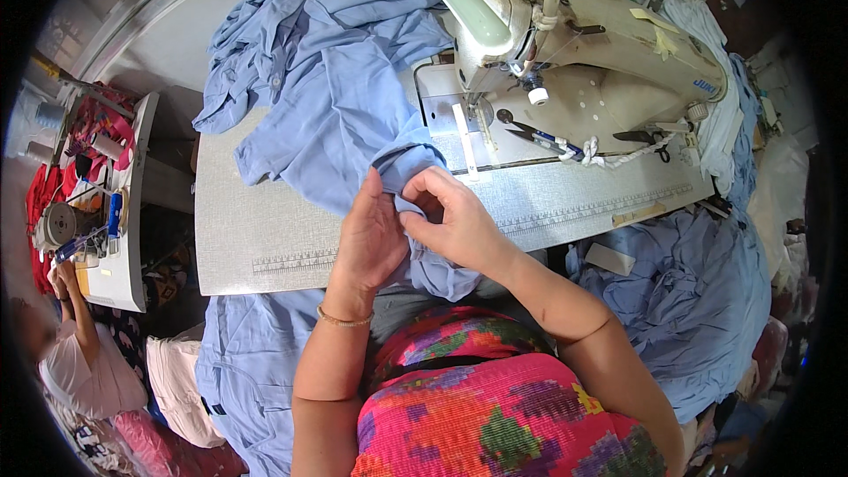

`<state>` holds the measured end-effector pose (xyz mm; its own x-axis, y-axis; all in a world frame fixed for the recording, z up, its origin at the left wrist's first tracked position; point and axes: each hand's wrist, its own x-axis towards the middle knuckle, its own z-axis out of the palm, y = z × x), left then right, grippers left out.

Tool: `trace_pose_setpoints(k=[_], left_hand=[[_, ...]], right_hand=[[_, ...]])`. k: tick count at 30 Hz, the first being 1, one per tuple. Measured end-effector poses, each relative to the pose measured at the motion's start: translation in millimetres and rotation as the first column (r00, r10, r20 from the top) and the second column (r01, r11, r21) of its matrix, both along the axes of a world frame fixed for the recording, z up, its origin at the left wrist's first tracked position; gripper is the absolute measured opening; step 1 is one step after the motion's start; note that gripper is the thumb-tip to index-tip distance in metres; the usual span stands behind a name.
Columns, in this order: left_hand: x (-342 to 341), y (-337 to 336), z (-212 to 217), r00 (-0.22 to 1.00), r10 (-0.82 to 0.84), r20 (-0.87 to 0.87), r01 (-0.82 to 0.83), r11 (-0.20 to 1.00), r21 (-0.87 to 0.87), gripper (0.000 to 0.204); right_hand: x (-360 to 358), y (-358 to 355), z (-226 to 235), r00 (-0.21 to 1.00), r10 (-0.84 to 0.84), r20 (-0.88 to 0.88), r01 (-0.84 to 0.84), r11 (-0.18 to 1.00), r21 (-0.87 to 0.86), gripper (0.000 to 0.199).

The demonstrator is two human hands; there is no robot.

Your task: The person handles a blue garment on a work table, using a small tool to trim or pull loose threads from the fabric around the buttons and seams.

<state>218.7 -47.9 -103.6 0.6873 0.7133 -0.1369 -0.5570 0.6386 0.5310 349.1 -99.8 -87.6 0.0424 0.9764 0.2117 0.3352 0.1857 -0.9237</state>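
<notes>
A light blue shirt (331, 115) lies spread over the sewing table, its near end gathered in my two hands at the front edge. My left hand (371, 234) holds the cloth from the left, thumb pointing up along the fold. With thumb and forefinger bent into a ring, my right hand (455, 221) pinches the folded edge. Part of the cloth hangs below my hands toward my lap. Just beyond, the sewing machine (583, 31) stands with its needle and presser foot (477, 106) apart from the cloth I hold.
Scissors (543, 137) and a twisted white cord (601, 159) lie by the machine bed. A ruler strip (609, 208) runs along the table's front. More blue cloth (680, 300) is heaped at the right. At far left, another person (93, 362) works at a second machine (62, 223).
</notes>
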Motion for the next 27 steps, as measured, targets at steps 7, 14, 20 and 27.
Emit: trace_pose_setpoints(k=[7,14,20,27], left_hand=[[6.4,-1.5,-1.0,0.999,0.004,-0.046,0.004,0.985,0.175,0.052],[12.8,-4.6,0.6,0.983,0.087,-0.163,-0.033,0.95,0.311,0.045],[20.3,-16.6,-9.7,0.807,0.487,-0.334,-0.125,0.694,0.709,0.027],[19.8,-11.3,-8.0,0.585,0.744,-0.323,0.081,0.342,0.936,0.02]], right_hand=[[16.2,1.7,-15.1,0.865,-0.032,-0.5,-0.066,0.982,-0.177,0.011],[23.2,4.2,-17.6,0.776,0.011,-0.631,-0.144,0.977,-0.159,0.035],[26.3,2.6,-12.4,0.74,-0.004,-0.672,-0.172,0.966,-0.195,0.031],[37.2,-2.1,-18.2,0.845,-0.05,-0.532,-0.091,0.968,-0.235,0.023]])
